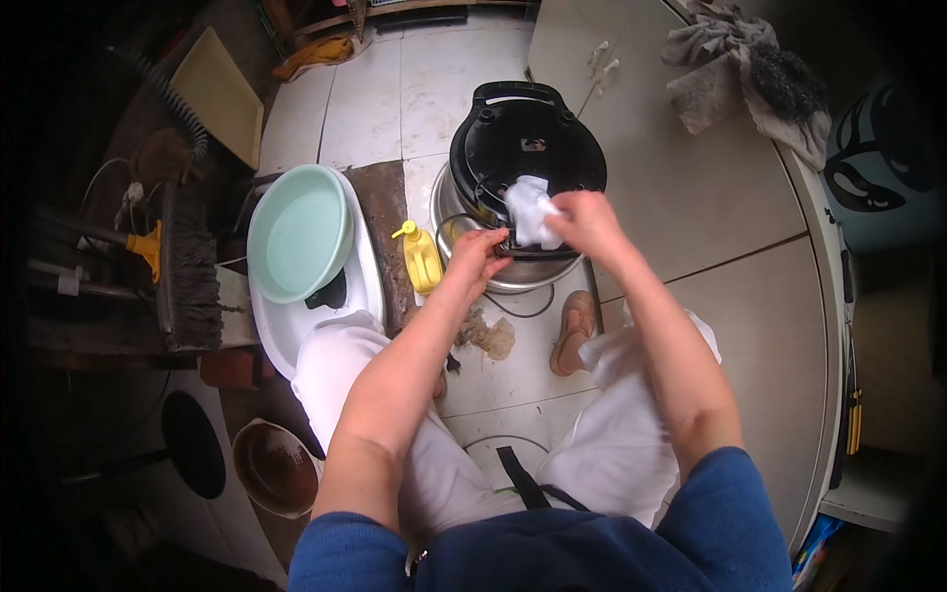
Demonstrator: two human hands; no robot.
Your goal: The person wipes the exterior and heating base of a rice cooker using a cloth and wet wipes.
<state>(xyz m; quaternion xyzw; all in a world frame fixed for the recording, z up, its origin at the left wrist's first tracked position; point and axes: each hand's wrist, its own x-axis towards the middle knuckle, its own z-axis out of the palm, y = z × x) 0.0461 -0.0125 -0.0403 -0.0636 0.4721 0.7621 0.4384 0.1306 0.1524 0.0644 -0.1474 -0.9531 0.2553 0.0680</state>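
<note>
A round black electric appliance (529,140), perhaps an electric griddle, lies over a wide stainless steel vessel (442,196) in front of me. A handle stands out at its far side. My right hand (588,222) holds a crumpled white cloth (529,207) against the near part of the black surface. The fingers of my left hand (477,255) grip the appliance's near left edge. Close to that hand runs a dark power cord (529,316), which loops down to the floor. The cloth hides part of the near edge.
Left of the vessel stands a yellow pump bottle (420,259). A mint-green basin (300,229) rests in a white tub (362,296). A brown rag (488,337) lies between my feet. Pale cabinets (710,200) line the right side, with grey cloths (740,81) on top. A broom (189,274) is at left.
</note>
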